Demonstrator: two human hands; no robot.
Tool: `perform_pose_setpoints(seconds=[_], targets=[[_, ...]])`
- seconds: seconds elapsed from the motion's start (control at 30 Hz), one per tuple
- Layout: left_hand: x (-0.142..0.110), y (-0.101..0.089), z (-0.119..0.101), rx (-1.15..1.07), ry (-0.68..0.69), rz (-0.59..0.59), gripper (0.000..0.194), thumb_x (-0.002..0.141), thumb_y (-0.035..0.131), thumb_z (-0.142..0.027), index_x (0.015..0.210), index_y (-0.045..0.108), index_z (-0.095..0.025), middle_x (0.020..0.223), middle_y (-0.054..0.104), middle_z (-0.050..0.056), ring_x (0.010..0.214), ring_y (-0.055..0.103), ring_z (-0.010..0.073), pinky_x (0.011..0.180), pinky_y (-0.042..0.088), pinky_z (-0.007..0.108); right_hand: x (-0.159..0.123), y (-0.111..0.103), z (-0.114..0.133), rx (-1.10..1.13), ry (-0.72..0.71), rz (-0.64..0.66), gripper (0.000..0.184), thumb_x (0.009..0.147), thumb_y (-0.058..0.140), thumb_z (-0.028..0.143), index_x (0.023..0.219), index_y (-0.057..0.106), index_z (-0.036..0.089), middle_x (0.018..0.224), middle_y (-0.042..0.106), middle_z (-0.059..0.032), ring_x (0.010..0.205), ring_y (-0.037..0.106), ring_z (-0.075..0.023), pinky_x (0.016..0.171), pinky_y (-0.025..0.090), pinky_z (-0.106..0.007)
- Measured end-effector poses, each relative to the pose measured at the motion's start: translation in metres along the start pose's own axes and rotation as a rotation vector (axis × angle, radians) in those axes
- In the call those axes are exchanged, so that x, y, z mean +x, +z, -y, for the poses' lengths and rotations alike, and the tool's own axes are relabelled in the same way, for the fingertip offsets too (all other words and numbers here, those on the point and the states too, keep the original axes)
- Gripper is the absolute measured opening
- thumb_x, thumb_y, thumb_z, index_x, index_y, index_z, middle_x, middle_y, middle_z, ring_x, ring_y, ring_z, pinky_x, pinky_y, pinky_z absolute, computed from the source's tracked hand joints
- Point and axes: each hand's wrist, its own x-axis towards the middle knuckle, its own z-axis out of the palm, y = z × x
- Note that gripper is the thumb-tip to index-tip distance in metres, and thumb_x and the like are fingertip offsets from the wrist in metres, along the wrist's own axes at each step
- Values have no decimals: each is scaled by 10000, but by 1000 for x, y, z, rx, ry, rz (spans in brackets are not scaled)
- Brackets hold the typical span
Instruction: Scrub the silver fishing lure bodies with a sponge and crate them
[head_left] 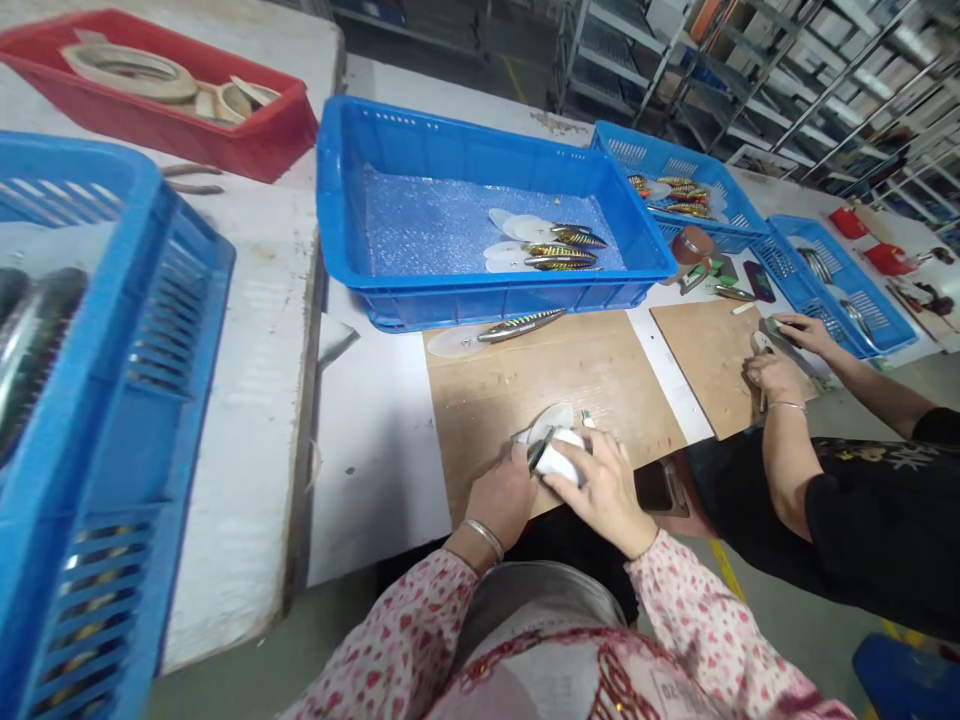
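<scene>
My left hand [504,498] is closed around a fishing lure [537,453], with only a bit of its dark body showing at the fingertips. A clear rounded lip [552,420] extends beyond the fingers, apparently part of that lure. My right hand [606,492] grips a white pad [561,459], possibly a sponge or folded cloth, which is against or right beside the lure. Both hands are over the near edge of a brown board [600,370]. Another lure [521,326] with a clear lip lies along the board's far edge. A small greenish piece [587,417] sits near my right fingers.
A blue bin [495,300] behind the board holds several lures. At left stand a blue basket [187,330] of lures and a red tray [289,135] with tape rolls; pliers [193,180] lie between. On the right, a co-worker's hands [780,370] work over another board [697,350].
</scene>
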Motion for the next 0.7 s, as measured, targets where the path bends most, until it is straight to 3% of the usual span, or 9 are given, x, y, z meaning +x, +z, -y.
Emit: perform_pose_setpoints(seconds=[0.17, 0.33, 0.47, 0.53, 0.63, 0.7], targets=[[-1, -5, -2, 19, -30, 21, 286, 907, 374, -312, 1143, 405, -153, 989, 657, 133, 968, 655, 262, 759, 496, 339, 6, 5, -11, -72, 120, -87, 390, 883, 564, 478, 1172, 641, 227, 1097, 534, -113, 999, 492, -262, 830, 374, -379], [-1, -3, 0, -2, 32, 6, 284, 916, 344, -313, 1133, 417, -146, 979, 666, 129, 943, 659, 261, 742, 492, 334, -4, 11, -7, 81, -32, -48, 395, 875, 578, 484, 1202, 621, 268, 1171, 519, -98, 1044, 490, -248, 876, 373, -376], [-6, -9, 6, 74, 53, -21, 322, 906, 364, -314, 1192, 411, -172, 1009, 664, 111, 945, 651, 252, 757, 483, 331, 13, 9, -44, 57, 217, -115, 398, 849, 593, 519, 1117, 674, 237, 1046, 561, -105, 1017, 514, -272, 885, 372, -424], [-8, -17, 12, 136, 122, -26, 311, 893, 396, -331, 1181, 441, -221, 1037, 655, 82, 925, 646, 245, 749, 481, 331, 21, 4, -65, 129, 255, -177, 419, 842, 586, 541, 1111, 672, 233, 1082, 555, -100, 1041, 519, -267, 903, 374, -426], [-4, -30, 22, 239, 248, -76, 233, 855, 459, -291, 1070, 520, -224, 1041, 634, 81, 953, 612, 257, 772, 472, 356, 20, -3, -79, 279, 141, -238, 435, 847, 575, 546, 1133, 654, 228, 1191, 521, -94, 1099, 512, -241, 950, 368, -397], [5, -36, 29, 299, 288, -113, 193, 842, 462, -224, 1010, 546, -182, 1015, 621, 107, 979, 582, 263, 809, 459, 375, 14, -3, -78, 295, 27, -211, 428, 823, 614, 543, 1113, 665, 231, 1213, 518, -90, 1125, 496, -244, 973, 351, -400]])
